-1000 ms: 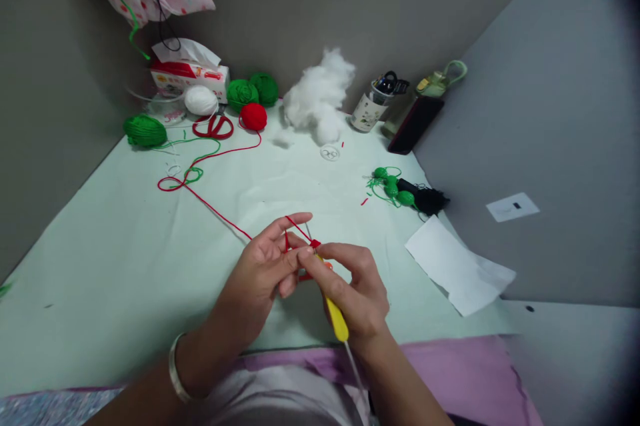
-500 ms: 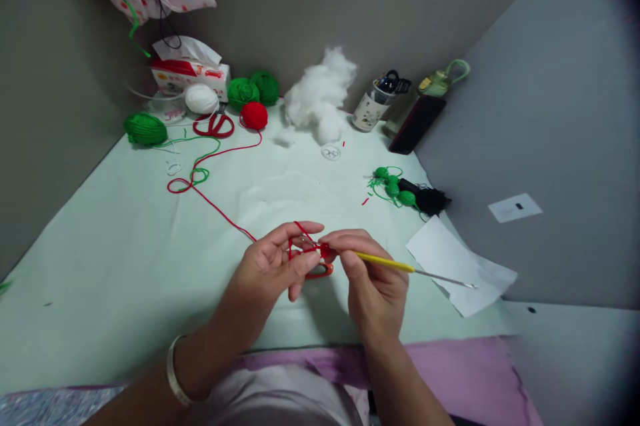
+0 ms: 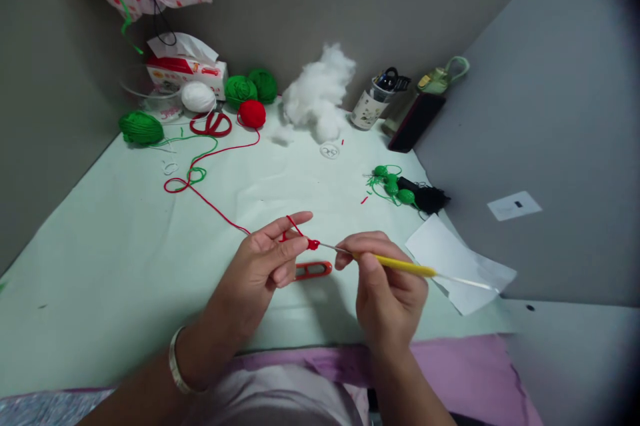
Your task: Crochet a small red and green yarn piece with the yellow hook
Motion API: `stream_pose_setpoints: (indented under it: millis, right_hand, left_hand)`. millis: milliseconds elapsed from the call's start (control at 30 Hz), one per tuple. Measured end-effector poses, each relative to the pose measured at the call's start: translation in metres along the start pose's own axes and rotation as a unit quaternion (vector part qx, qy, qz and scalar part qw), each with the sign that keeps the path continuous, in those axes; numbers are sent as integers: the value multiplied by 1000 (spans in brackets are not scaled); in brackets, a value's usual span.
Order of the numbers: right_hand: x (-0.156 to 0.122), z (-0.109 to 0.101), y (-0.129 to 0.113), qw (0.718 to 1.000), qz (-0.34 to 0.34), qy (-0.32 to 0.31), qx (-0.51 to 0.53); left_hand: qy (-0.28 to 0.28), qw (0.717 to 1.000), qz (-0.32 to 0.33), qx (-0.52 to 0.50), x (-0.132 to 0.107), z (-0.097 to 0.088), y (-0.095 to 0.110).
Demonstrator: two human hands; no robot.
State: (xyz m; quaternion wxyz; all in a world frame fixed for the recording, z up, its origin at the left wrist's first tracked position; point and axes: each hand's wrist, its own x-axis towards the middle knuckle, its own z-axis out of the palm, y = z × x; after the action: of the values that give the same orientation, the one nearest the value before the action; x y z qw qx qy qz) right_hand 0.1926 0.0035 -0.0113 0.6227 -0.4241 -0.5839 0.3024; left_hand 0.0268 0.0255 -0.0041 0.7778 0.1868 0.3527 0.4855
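Note:
Between thumb and fingers, my left hand (image 3: 267, 256) pinches a small red crochet piece (image 3: 313, 245), with red yarn (image 3: 215, 207) looped over its raised index finger. That strand runs back across the cloth to a red yarn ball (image 3: 251, 114). My right hand (image 3: 390, 279) is closed around the yellow grip of a crochet hook (image 3: 405, 265). The hook's thin metal shaft reaches left to the red piece; its tip is hidden there. Below the hands, an orange-handled tool (image 3: 315, 270), perhaps thread snips, lies partly behind my left fingers.
Along the back stand a tissue box (image 3: 200, 76), green yarn balls (image 3: 241, 91), red-handled scissors (image 3: 211, 125), white stuffing (image 3: 320, 93), a pen cup (image 3: 370, 106) and a dark phone (image 3: 417, 123). At right lie green crocheted balls (image 3: 393, 186), black yarn (image 3: 431, 200) and white paper (image 3: 455, 266).
My right hand has moved right, away from my left, exposing the hook's shaft and the red piece. My left fingers have closed up, and more of the orange-handled tool shows.

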Motion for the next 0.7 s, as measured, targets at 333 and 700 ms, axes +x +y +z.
stream_pose_setpoints:
  millis: [333, 700]
  right_hand:
    - [1, 4, 7, 994, 62, -9, 87]
    - [-2, 7, 3, 991, -59, -58, -100]
  left_hand:
    - [-19, 998, 30, 56, -3, 1, -4]
    - [-18, 994, 58, 94, -6, 5, -7]
